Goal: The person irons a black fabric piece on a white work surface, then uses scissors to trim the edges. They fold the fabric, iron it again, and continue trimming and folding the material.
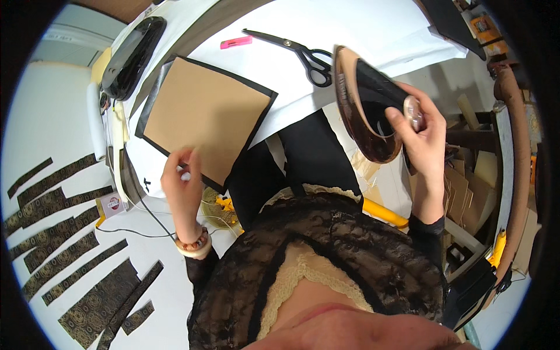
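Observation:
My right hand (424,129) grips a glossy brown, boat-shaped shell (356,119) with a dark inside, tilted up over the right end of the table. A shiny clear, rounded piece (413,113) shows between my thumb and fingers; what it is I cannot make out. My left hand (183,178) is closed, thumb and fingertips together, above the lower left edge of a tan board (204,111). Whether it holds anything small is hidden. The board lies on a slightly larger black sheet (256,137), which shows as a border around it.
Large black scissors (294,48) and a pink cutter (236,42) lie on the white-covered table (373,35). A glossy black, long rounded object (134,58) stands at its far left. Patterned dark fabric strips (105,303) spread at lower left, near a cable (154,207). Cardboard pieces (466,192) stand at right.

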Tool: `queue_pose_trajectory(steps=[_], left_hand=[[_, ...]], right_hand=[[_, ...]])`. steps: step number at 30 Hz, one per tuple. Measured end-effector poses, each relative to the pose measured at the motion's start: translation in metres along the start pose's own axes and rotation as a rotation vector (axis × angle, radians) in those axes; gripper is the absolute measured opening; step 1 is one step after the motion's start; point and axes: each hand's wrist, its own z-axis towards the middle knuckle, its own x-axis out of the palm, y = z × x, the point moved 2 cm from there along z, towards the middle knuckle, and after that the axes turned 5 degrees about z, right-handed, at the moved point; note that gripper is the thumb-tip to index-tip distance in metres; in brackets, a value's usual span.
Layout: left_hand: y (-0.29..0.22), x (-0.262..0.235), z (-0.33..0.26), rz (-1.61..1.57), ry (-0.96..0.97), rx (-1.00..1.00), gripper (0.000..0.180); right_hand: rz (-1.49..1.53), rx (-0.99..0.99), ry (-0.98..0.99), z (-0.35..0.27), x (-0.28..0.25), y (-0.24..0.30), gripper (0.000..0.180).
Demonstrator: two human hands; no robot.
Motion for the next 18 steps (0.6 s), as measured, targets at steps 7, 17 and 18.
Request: queue_pose_trajectory(steps=[7,17,18], left_hand=[[-0.07,0.103,0.083,0.013,0.391,0.42,0.023],[-0.037,0.132,0.122,-0.326,0.629,0.113,0.015],[-0.035,0.131,0.123,-0.349,0.633,0.1,0.014]], right_hand=[[-0.478,-0.145,0.479,0.012,0.038,0.029,0.037],[-0.624,-0.237,0.339,0.041,0.041,0.001,0.034],[-0.64,-0.218,0.323,0.044,0.039,0.002,0.034]])
